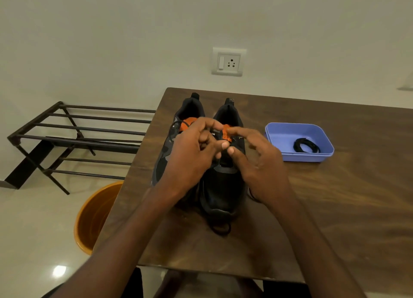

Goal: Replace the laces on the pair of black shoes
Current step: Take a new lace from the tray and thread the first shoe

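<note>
Two black shoes with orange tongues stand side by side on the brown table (335,208), toes toward me. Both my hands hover over the right shoe (223,190). My left hand (192,150) has its fingers curled over the lacing area, thumb tip near the eyelets. My right hand (254,157) meets it there, thumb and forefinger close together as if pinching the lace; the lace between the fingers is hidden. A loose black lace end (221,228) lies in front of the toe. The left shoe (169,141) is partly covered by my left hand.
A blue plastic tray (321,157) at the right holds a coiled black lace (306,145). An orange bucket (93,215) stands on the floor left of the table. Behind it is a dark metal shoe rack (78,139). A wall socket (228,61) is above the table.
</note>
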